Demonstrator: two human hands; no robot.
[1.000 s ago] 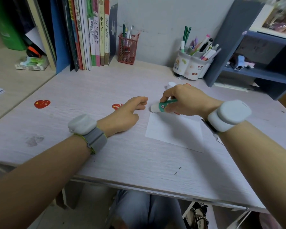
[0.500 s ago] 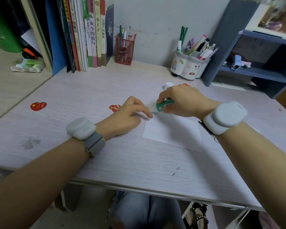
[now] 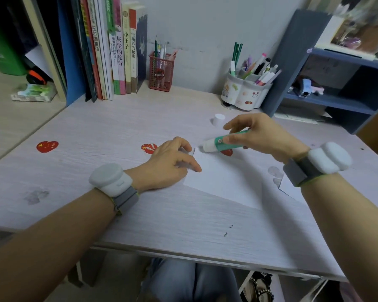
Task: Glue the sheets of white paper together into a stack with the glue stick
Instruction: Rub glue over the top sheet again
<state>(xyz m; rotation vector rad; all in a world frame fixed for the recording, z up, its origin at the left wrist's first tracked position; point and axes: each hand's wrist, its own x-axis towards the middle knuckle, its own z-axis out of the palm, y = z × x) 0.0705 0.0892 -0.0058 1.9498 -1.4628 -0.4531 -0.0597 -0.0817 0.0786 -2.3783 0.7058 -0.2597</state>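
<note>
One glue stick point(image 3: 222, 143) in right hand point(image 3: 263, 136)

The right hand point(image 3: 263, 136) covers the rear of the glue stick point(image 3: 222, 143). The left hand point(image 3: 169, 164) hides the white paper's point(image 3: 223, 179) left corner. A second sheet point(image 3: 289, 189) lies mostly under the right wrist.
</note>
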